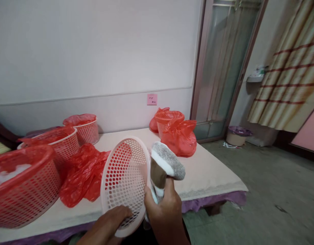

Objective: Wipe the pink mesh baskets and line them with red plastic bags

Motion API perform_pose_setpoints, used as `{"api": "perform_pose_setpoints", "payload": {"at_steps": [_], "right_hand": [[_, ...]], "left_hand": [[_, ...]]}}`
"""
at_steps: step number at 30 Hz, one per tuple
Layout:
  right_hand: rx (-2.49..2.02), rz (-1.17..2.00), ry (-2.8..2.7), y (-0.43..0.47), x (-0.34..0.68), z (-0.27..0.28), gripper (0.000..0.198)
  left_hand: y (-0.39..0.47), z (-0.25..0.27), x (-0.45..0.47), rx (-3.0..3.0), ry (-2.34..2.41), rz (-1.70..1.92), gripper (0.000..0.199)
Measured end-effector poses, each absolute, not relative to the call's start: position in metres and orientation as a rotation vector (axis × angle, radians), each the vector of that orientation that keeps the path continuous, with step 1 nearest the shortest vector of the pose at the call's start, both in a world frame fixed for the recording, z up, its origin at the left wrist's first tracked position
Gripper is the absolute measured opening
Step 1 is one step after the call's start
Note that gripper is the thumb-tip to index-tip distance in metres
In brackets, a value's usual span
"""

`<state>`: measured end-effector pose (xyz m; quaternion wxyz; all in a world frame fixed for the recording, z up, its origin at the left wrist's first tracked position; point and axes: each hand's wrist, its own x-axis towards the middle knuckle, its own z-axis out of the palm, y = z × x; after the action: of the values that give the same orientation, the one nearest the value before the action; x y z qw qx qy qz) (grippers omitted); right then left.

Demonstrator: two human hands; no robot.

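A pale pink plastic basket [139, 163] with a mesh of round holes is tilted on its side in front of me, its opening toward my right. My left hand [108, 221] grips its near rim, with the fingers reaching inside. In my right hand [164, 207] is a soft sock [169, 160] with grey, white and brown bands, held upright just right of the basket. The right thumb lies close against the basket's rim. A crumpled red plastic bag [81, 177] lies behind and left of the basket, partly seen through its holes.
Red-lined baskets [24, 190] stand at the left; another pale basket [88, 131] is by the wall. At the back right are a red-lined basket [163, 127] and a tied red bag [179, 141]. The low bed's edge [213, 190] drops to the floor on the right.
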<state>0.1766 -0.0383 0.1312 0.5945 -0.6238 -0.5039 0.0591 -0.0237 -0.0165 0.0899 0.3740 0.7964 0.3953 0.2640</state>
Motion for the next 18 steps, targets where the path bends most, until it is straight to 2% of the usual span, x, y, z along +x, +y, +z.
{"api": "perform_pose_setpoints", "payload": {"at_steps": [2,5,7,11,15,18], "right_hand": [[-1.415,0.031,-1.184,-0.041,0.165,0.119,0.036],[-1.343,-0.082,-1.262,-0.043,0.139,0.087,0.04],[-1.286,-0.092,-1.359,-0.044,0.122,0.059,0.049],[-1.263,-0.076,-1.516,-0.046,0.109,0.019,0.052],[-1.124,0.0,-1.598,-0.04,0.132,0.024,0.048],[-1.201,0.209,-1.439,-0.024,0.168,0.038,0.04]], "left_hand": [[-0.016,0.095,-0.017,1.693,0.855,0.572,0.055],[-0.009,0.113,0.007,1.159,0.667,0.811,0.064],[-0.003,0.129,0.027,0.999,0.731,1.001,0.06],[0.003,0.145,0.045,1.057,0.95,1.068,0.058],[0.003,0.129,0.031,1.151,1.048,1.083,0.055],[0.003,0.112,0.016,1.134,1.007,1.068,0.048]]}}
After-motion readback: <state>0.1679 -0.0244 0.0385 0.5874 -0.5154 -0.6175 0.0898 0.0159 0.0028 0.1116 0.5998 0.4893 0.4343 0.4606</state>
